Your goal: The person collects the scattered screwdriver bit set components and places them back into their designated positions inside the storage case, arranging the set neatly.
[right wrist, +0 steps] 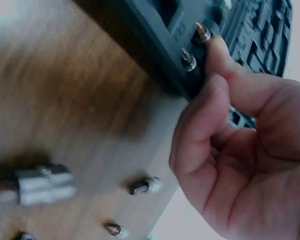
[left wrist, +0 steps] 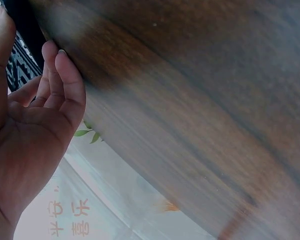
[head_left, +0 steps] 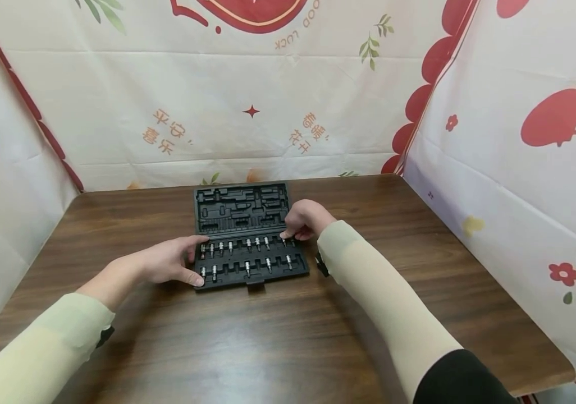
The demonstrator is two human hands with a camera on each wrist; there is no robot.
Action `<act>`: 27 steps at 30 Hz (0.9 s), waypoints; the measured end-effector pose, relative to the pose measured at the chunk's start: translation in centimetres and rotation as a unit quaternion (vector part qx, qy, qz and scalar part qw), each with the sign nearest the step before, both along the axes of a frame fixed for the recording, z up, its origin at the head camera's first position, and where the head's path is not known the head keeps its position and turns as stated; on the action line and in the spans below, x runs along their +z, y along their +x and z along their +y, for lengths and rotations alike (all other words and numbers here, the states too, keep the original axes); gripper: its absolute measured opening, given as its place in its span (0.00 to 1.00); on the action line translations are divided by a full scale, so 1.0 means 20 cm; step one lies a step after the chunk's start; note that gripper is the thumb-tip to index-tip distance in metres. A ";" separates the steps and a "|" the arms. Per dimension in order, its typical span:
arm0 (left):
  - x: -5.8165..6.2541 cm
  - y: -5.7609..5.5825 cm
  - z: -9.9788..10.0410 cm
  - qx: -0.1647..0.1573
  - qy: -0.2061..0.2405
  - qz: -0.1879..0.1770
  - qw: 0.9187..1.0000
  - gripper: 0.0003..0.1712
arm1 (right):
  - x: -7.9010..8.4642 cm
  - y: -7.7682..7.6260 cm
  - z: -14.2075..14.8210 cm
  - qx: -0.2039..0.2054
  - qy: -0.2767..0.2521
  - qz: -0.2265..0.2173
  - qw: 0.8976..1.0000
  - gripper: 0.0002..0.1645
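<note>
A black tool case lies unfolded on the table, with several silver bit sockets set in its near half. My left hand rests at the case's left edge, thumb near the front corner and forefinger near the hinge. In the left wrist view the other fingers hang loosely bent. At the case's right side, my right hand presses its thumb against a bit socket in the tray. Its other fingers are curled, and nothing shows between them. Another bit socket stands beside that one in the tray.
In the right wrist view, a larger bit socket and smaller ones lie loose on the wooden table. A printed cloth hangs behind and along both sides of the table. The far half of the case holds moulded slots.
</note>
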State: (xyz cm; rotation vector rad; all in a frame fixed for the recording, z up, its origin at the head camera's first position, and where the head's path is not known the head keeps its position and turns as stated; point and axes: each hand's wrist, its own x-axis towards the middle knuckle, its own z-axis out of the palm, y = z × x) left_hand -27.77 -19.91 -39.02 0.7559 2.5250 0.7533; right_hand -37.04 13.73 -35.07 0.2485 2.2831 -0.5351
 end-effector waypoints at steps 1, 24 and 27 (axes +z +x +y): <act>0.00 0.00 0.00 0.001 0.001 0.000 1.000 0.65 | 0.01 0.00 -0.01 0.011 0.009 -0.005 1.000 0.17; -0.03 0.00 -0.01 -0.001 0.021 -0.004 1.000 0.65 | -0.12 0.17 0.21 0.346 0.016 0.345 0.872 0.09; -0.03 0.00 -0.02 -0.001 0.023 -0.001 1.000 0.65 | -0.14 0.17 0.21 0.329 0.012 0.347 0.878 0.10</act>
